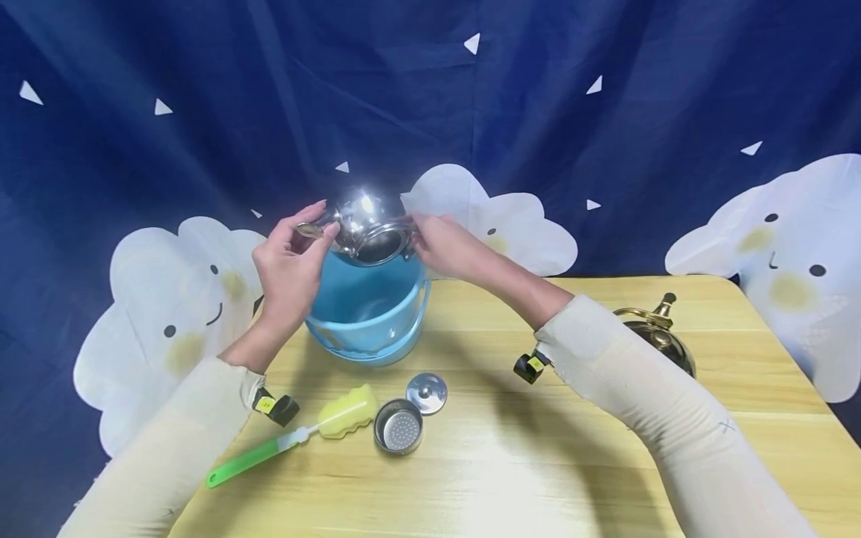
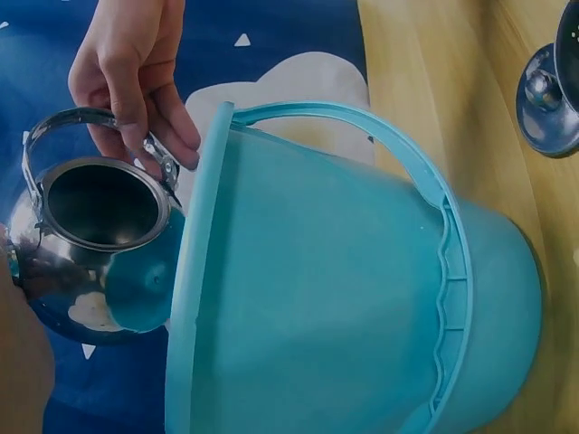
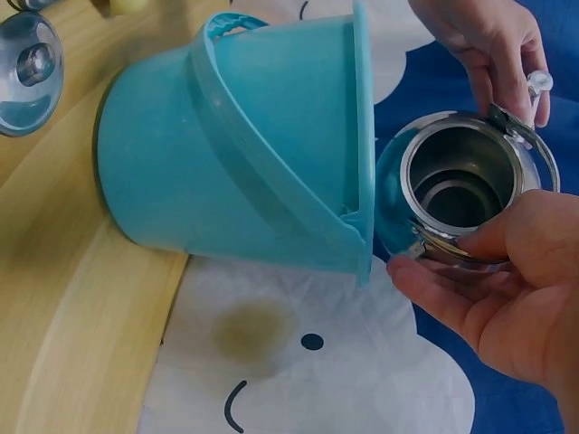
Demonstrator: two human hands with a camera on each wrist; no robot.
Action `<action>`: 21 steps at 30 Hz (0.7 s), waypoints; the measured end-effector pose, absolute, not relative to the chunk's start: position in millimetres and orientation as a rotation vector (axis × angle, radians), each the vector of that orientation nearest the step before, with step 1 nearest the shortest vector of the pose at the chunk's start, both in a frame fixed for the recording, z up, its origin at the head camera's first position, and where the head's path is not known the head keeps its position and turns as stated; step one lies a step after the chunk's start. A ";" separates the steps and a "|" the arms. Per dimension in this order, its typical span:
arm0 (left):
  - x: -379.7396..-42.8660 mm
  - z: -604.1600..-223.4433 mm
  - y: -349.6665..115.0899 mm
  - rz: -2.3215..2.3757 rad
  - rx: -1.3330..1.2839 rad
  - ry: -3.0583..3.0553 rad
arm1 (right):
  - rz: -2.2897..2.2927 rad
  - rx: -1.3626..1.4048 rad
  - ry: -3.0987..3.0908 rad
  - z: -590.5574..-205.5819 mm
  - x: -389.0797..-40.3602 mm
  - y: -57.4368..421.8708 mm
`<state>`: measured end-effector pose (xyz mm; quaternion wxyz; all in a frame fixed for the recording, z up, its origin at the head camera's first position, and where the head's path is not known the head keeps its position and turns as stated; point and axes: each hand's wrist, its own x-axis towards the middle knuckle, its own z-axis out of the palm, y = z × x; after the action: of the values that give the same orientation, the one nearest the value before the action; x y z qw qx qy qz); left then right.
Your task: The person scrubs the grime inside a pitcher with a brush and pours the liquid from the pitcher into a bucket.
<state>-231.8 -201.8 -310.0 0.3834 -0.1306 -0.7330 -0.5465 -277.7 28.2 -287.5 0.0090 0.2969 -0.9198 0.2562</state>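
A shiny metal teapot [image 1: 366,213] is held in the air over the light-blue bucket [image 1: 366,340], lidless and tilted so its mouth faces me. The left hand [image 1: 289,261] pinches the teapot's spout [image 3: 540,83] between thumb and fingers. On the other side, the right hand [image 1: 447,246] grips the teapot where its loop handle [image 2: 68,117] joins the body. In the right wrist view that hand's thumb lies by the rim. Inside the teapot [image 3: 461,190] I see bare, dark metal. Whether the bucket holds water cannot be made out.
On the wooden table [image 1: 498,463] in front of the bucket lie a yellow sponge brush [image 1: 346,412] with a green handle, a perforated metal strainer [image 1: 398,427] and a round lid [image 1: 427,393]. A gold-toned kettle [image 1: 662,340] stands right, partly behind the right sleeve. A blue curtain [image 1: 538,134] hangs behind.
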 end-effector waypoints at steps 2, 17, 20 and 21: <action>-231.3 -311.7 -201.7 -1.370 -0.371 -1.861 | 0.795 0.929 -2.861 -288.6 -278.0 28.5; -225.7 -319.2 -201.2 -1.277 -0.468 -1.805 | 0.821 0.978 -2.738 -297.4 -275.9 30.0; -225.5 -319.9 -202.2 -1.259 -0.490 -1.795 | 0.831 0.999 -2.709 -299.1 -274.5 30.6; -225.6 -320.2 -202.8 -1.248 -0.499 -1.792 | 0.838 1.005 -2.701 -299.5 -274.2 30.6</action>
<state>-225.6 -202.8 -320.2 0.4355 -0.2004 -0.7202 -0.5015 -274.2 30.6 -299.5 0.0703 0.3340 -0.8978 0.2785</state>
